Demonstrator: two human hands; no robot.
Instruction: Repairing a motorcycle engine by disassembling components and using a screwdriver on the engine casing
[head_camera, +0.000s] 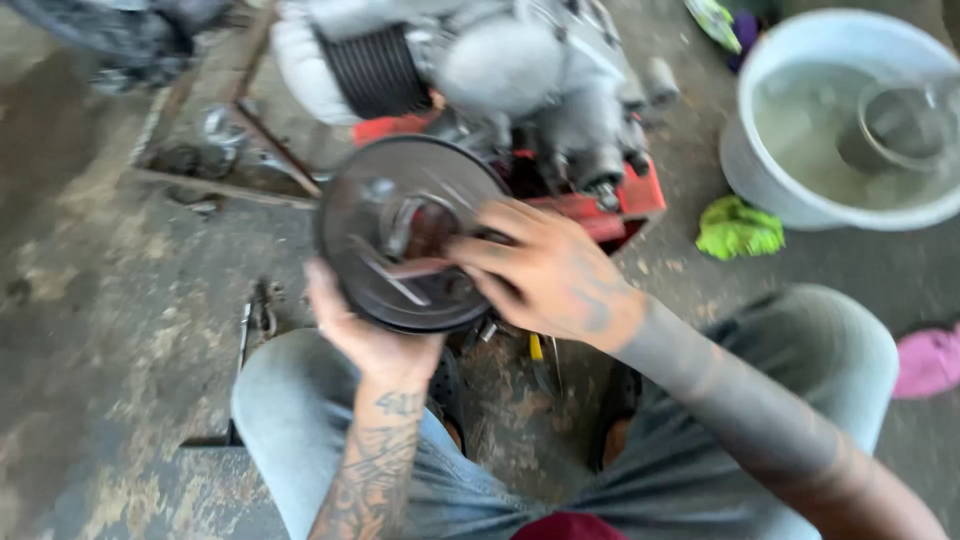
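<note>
Below, the left hand (365, 335) cupped a dark round disc (400, 225) from underneath, fingers grasping its rim, in front of the grey engine (500, 70); the right hand's (545, 270) fingers pinched a part at its centre.

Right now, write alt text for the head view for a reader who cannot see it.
A seated person's left hand cups a dark round metal disc from below while the right hand presses fingers into its centre. Behind it a grey engine sits on a red stand; a water-filled white basin and a green rag lie to the right on the stained concrete floor.
</note>
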